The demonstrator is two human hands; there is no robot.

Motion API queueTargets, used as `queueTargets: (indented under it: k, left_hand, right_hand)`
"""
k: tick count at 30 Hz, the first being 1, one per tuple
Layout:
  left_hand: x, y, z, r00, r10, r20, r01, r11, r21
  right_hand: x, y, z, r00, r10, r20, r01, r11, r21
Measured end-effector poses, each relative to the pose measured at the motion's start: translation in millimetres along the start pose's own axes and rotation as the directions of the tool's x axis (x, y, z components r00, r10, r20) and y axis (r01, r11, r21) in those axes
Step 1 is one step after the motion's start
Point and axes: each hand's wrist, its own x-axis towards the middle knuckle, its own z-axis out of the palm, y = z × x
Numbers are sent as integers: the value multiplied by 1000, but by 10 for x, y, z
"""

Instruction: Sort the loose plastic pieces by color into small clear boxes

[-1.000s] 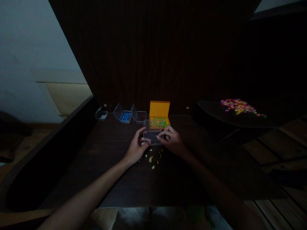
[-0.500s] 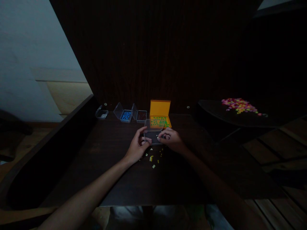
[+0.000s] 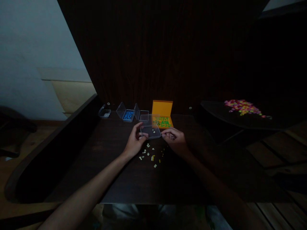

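Observation:
My left hand (image 3: 136, 139) grips a clear plastic box (image 3: 150, 136) by its left side, thumb in front and fingers behind. Its transparent lid stands open at the back, and a few tiny pale pieces (image 3: 153, 131) lie inside. At the box's right corner is my right hand (image 3: 174, 139), its thumb and index finger drawn together; whether they pinch the rim or a tiny piece is too dark to tell. Below the box, several small cream pieces (image 3: 144, 151) and yellow pieces (image 3: 159, 161) are scattered over the dark table (image 3: 129, 188).
Behind the hands stands an open orange case (image 3: 162, 108) with green pieces. To its left are an open clear box with blue pieces (image 3: 128, 115), another clear box (image 3: 144, 115) and a small clear container (image 3: 105, 113). Colourful pieces (image 3: 243, 107) lie heaped on a dark surface at right.
My right hand has drawn back from inside the clear box to its right corner. The box has shifted left and away from me, uncovering more cream pieces. The view has shifted slightly.

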Motion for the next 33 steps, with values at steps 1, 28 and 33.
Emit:
queueTargets:
  k: [1,28,33]
  left_hand:
    - [19,4,-21,1000,5,-15,-5,1000,2]
    - [88,4,-75,995,52,-91,-49,998,35]
    - [69,39,-60,996,36,-79,-33,999,39]
  right_hand:
    - [-19,-21,9,998,-36,42,37,999,-12]
    - [-180,14,271,874,-58,483,242,913,-328]
    - [-190,-22,276,862,-42,504,249,903,-350]
